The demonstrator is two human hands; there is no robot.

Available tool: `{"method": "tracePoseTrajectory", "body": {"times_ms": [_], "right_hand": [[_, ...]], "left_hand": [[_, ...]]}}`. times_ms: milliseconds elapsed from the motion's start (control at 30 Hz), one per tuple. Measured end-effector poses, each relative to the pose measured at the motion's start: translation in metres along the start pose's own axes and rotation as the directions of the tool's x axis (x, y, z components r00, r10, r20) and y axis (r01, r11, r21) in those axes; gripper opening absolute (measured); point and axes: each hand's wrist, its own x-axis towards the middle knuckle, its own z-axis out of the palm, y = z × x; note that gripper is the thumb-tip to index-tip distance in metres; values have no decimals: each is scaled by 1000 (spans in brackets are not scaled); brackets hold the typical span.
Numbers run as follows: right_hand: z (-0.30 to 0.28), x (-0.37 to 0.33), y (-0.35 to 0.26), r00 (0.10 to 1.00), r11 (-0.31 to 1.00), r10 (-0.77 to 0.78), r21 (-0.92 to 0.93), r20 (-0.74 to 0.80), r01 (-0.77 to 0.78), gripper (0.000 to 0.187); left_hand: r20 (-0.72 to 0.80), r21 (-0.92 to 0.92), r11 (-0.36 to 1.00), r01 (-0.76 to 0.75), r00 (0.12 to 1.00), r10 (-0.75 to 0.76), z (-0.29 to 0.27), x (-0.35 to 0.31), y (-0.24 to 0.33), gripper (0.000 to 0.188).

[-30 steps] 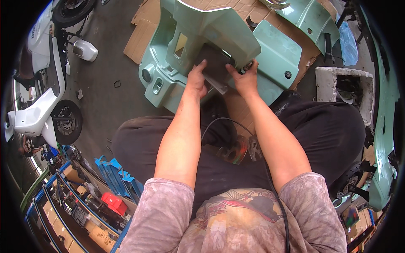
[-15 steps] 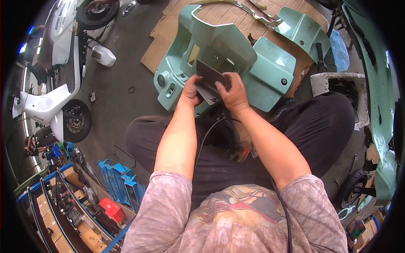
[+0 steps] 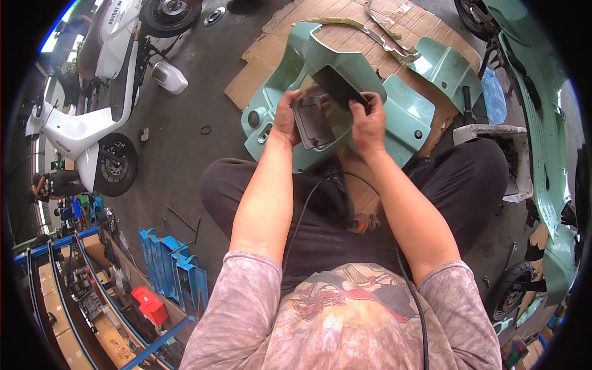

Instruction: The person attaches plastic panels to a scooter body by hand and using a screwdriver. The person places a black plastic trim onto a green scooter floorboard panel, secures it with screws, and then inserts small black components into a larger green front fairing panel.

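Though gripped from both sides, not yet seated anywhere: dark rectangular cover (image 3: pixel 313 123) held up just above the mint-green body panel (image 3: pixel 401 120), which lies on flattened cardboard (image 3: pixel 259 74) on the floor ahead of the knees. Left hand (image 3: pixel 287 120) clamped on the cover's left edge, thumb over the rim, fingers curled behind. Right hand (image 3: pixel 368 123) pinching, fingers together, the near end of a second dark flat plate (image 3: pixel 336 83) that slants up and away over the panel's raised hump. Judged from this: both dark parts lifted and brought together over the panel, nothing fixed down; any fitting or fastening looks undone. No tool in either hand.

Around: black cable (image 3: pixel 302 216) running up across the lap toward the hands, close enough to catch a forearm. Second green panel (image 3: pixel 447 68) and bent metal trim strip (image 3: pixel 385 37) toward the cardboard's far edge, apart from the hands. White scooter (image 3: pixel 80 129) at the left, green scooter (image 3: pixel 542 123) along the right, pale block (image 3: pixel 487 132) just beside the right knee. Blue racks (image 3: pixel 172 271) and red box (image 3: pixel 150 305) at the lower left, well apart from the work.
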Motion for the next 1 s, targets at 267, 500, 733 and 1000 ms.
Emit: {"method": "tracePoseTrajectory", "body": {"times_ms": [267, 500, 733, 1000], "right_hand": [[-44, 35, -28, 993, 997, -61, 32, -104, 64, 19], [-58, -13, 28, 814, 640, 516, -752, 269, -158, 55], [-28, -28, 58, 830, 755, 482, -613, 279, -232, 51], [-24, -13, 107, 841, 762, 523, -519, 140, -387, 41]], "left_hand": [[-152, -31, 997, -76, 986, 70, -20, -2, 6, 48], [-441, 130, 973, -190, 868, 228, -40, 36, -35, 54], [-447, 347, 937, -49, 869, 211, -74, 77, -79, 79], [-588, 258, 928, 269, 806, -69, -63, 77, -67, 52]]}}
